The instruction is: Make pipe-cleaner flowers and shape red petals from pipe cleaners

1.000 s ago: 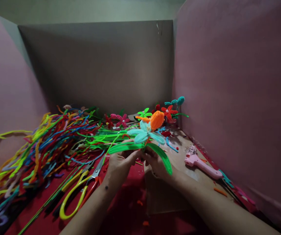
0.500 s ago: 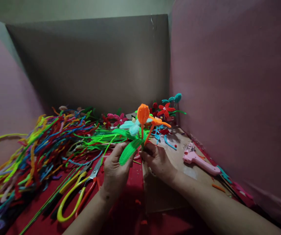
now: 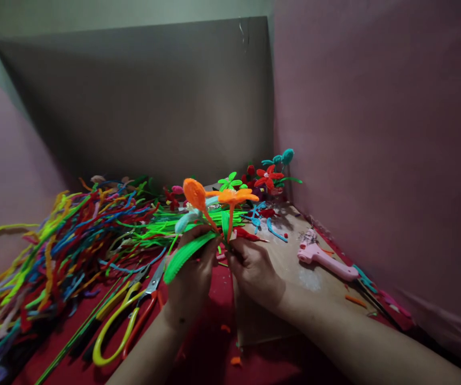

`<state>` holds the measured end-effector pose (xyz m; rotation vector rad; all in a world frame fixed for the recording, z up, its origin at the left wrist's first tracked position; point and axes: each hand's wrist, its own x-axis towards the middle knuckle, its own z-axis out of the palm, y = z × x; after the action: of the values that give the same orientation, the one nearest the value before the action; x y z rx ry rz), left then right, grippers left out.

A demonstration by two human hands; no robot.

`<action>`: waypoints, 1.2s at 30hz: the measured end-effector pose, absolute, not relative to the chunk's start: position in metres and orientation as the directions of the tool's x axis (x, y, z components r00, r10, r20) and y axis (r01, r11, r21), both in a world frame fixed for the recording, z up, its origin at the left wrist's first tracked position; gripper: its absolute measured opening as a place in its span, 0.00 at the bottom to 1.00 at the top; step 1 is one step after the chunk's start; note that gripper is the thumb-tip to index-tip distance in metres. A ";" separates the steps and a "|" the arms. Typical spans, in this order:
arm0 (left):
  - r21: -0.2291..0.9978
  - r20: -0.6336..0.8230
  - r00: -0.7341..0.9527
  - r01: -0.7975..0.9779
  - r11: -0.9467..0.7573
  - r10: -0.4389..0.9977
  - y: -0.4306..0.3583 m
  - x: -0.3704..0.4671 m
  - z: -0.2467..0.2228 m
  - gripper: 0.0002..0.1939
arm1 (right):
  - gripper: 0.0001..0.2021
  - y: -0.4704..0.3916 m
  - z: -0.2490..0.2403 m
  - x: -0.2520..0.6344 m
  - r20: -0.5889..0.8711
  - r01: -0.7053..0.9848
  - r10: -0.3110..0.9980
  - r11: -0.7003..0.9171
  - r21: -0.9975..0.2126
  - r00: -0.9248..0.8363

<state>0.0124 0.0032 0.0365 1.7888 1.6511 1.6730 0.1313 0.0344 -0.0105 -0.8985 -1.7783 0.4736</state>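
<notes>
Both hands meet at the stems of a small bunch of pipe cleaner flowers. It has an orange bud (image 3: 194,193), an open orange flower (image 3: 236,195), a pale aqua flower (image 3: 187,220) partly hidden behind them, and a long green leaf (image 3: 190,255) slanting down to the left. My left hand (image 3: 194,270) is closed around the lower stems, partly behind the leaf. The fingers of my right hand (image 3: 254,270) pinch the stems from the other side, just below the orange flower. The stem ends are hidden by the fingers.
Loose coloured pipe cleaners (image 3: 66,240) are heaped at the left, with green ones (image 3: 166,224) behind my hands. Scissors (image 3: 114,331) and pliers (image 3: 112,307) lie left of my arm. A pink glue gun (image 3: 327,262) rests on a board (image 3: 270,321). Finished flowers (image 3: 269,176) stand at the back.
The bunch has turned and tipped left; the orange bud has moved left and the open flower now faces up. A green flower behind has come into view. Both hands still hold the stems.
</notes>
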 end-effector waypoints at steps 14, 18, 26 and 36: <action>0.867 0.393 -0.344 0.448 -0.218 0.853 -0.002 0.021 0.048 0.09 | 0.05 0.026 0.003 0.130 0.400 -0.114 0.838 0.387 -0.915 -0.372; 0.888 0.361 -0.306 0.402 -0.224 0.881 0.002 0.017 0.043 0.13 | 0.08 0.029 0.003 0.127 0.243 -0.340 0.776 0.040 -0.940 -0.582; 0.713 0.488 -0.276 0.673 -0.195 0.828 0.005 0.024 0.037 0.09 | 0.08 0.028 -0.005 0.120 0.307 -0.094 0.923 0.293 -0.952 -0.233; 0.589 0.566 -0.233 0.786 -0.190 0.790 0.012 0.026 0.027 0.11 | 0.09 0.031 -0.008 0.116 0.271 -0.093 0.949 0.259 -0.961 -0.162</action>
<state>0.0265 0.0119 0.0275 1.9420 1.9962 1.4428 0.1160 0.0313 -0.0081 -0.8696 -1.3973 1.1604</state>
